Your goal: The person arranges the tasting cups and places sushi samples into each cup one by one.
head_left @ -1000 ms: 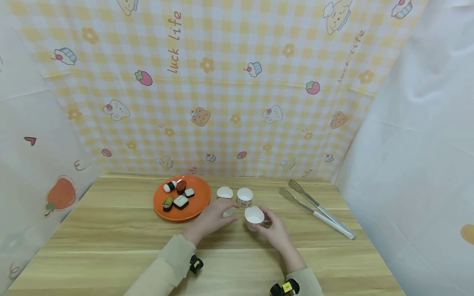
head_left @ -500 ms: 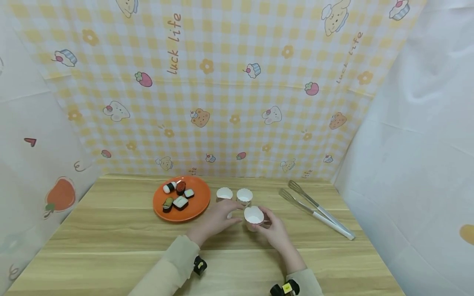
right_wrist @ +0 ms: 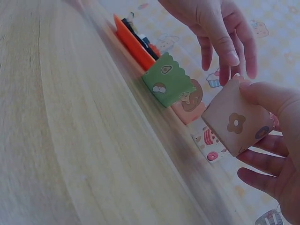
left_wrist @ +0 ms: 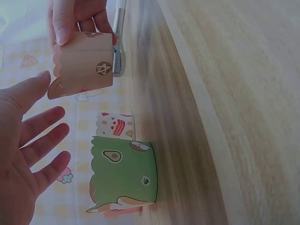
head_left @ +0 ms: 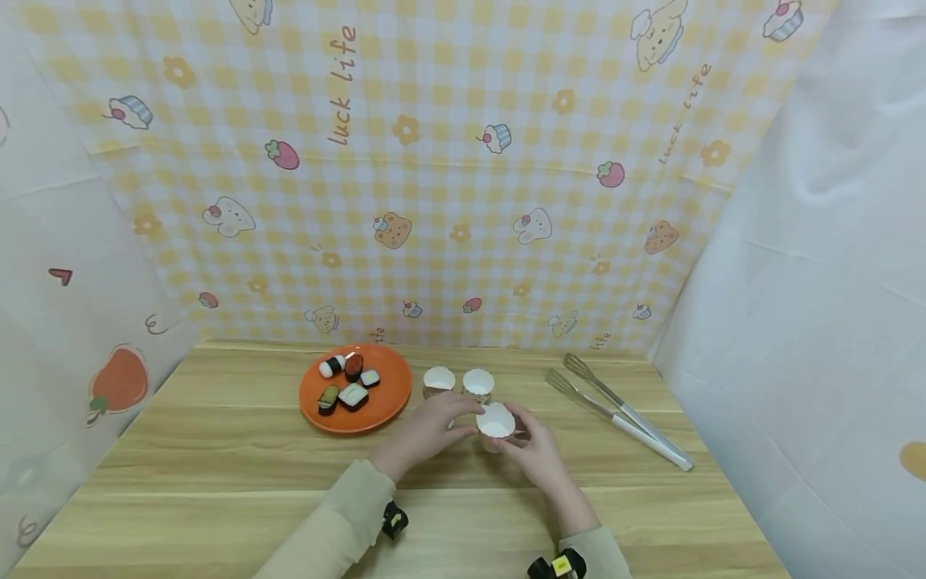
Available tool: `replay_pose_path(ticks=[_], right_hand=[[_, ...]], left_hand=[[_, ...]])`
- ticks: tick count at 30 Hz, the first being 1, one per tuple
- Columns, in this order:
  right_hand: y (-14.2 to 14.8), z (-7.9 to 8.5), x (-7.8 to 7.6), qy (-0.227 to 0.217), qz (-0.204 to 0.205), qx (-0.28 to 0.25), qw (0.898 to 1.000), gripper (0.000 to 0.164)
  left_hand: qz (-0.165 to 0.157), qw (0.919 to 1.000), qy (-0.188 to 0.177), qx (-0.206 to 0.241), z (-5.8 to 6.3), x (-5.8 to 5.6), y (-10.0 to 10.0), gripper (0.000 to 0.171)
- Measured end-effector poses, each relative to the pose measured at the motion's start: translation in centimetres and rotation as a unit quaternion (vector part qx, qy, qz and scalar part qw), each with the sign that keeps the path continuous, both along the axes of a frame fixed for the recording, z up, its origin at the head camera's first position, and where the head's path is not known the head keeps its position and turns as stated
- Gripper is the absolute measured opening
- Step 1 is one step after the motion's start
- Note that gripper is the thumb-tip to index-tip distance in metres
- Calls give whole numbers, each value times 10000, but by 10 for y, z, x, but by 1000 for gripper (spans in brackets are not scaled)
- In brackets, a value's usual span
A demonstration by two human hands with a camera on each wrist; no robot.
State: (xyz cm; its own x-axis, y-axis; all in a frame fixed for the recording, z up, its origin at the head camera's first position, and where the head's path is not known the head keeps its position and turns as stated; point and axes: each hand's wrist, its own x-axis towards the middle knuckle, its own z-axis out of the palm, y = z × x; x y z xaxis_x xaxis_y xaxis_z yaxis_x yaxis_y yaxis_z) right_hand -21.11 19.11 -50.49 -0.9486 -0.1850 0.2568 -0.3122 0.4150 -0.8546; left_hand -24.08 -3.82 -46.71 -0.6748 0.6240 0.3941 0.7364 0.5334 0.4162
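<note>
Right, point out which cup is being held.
It's the tan cup with a brown flower print, gripped by the right hand; the green cup, pink cup and white cup stand ungripped on the table.

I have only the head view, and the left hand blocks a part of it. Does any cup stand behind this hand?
Observer: Yes. Both wrist views show a green cup standing there, with an avocado picture on its wall.
Operator: Thank you. I see the white inside of the held cup. Which drawing is on its outside?
Observer: The right wrist view shows a brown flower on it.
Operator: Is the same drawing on the side seen by the left wrist camera?
Observer: No flower is visible there; I see a white star on a brown disc.
</note>
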Motion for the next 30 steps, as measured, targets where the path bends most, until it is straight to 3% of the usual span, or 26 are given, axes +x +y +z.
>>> replay_pose_path(ticks=[25, 30], right_hand=[[-6, 4, 3, 27, 109, -154, 9998, 63], [-7, 8, 5, 23, 126, -62, 9999, 62]], left_hand=[[-188, 9997, -3, 159, -2, -1, 2, 8], [-169, 9997, -26, 160, 0, -2, 1, 11]])
